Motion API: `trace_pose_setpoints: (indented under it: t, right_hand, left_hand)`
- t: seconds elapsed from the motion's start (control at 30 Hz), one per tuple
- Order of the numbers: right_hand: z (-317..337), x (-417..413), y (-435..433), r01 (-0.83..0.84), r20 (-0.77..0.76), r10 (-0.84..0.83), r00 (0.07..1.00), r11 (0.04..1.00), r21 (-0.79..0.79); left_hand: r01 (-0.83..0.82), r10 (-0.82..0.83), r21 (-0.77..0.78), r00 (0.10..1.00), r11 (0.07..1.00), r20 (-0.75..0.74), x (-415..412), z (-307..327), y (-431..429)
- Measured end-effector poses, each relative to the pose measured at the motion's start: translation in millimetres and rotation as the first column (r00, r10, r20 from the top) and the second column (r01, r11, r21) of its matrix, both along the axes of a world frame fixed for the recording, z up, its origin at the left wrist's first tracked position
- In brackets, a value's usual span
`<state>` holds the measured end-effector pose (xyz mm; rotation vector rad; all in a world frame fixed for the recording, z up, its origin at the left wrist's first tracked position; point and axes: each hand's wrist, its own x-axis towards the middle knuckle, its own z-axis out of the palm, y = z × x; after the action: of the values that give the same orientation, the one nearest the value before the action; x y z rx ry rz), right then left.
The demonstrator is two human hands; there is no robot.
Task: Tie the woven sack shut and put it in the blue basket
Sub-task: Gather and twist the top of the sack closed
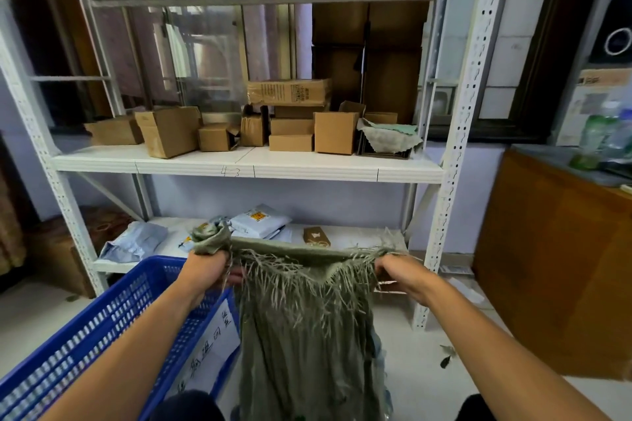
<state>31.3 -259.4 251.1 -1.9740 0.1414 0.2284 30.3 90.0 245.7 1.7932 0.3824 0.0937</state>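
A grey-green woven sack (pixel 304 335) hangs in front of me, its frayed mouth stretched level between my two hands. My left hand (pixel 205 270) grips the left corner of the mouth, where the cloth is bunched into a wad above the fist. The right corner is held in the grip of my right hand (pixel 400 272). Loose threads dangle from the top edge. The blue basket (pixel 85 335) stands at the lower left beside the sack, with a white handwritten label on its near wall.
A white metal shelf rack (pixel 246 166) stands straight ahead, with several cardboard boxes (pixel 335 131) on its middle shelf and grey mailer bags (pixel 260 220) on the lower one. A brown cabinet (pixel 554 260) is at the right. Pale floor lies below.
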Motion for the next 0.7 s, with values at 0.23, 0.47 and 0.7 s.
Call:
trace_pose_setpoints:
  t: [0.23,0.47,0.7]
  right_hand:
    - [-18,7,0,0.043,0.19,0.075,0.979,0.835,-0.549]
    - [-20,-3,4,0.196,0.335,0.096,0.937,0.65,-0.735]
    - [-20,-2,8,0.182,0.348,0.157,0.924,0.619,-0.764]
  left_hand:
    - [0.197,-0.212,0.473,0.977,0.859,-0.022,3,1,3]
    - [0.035,-0.099,0.819,0.995,0.573,0.027,2,-1,6]
    - [-0.061,-0.143,0.925,0.982,0.376,0.123,-9,6,-5]
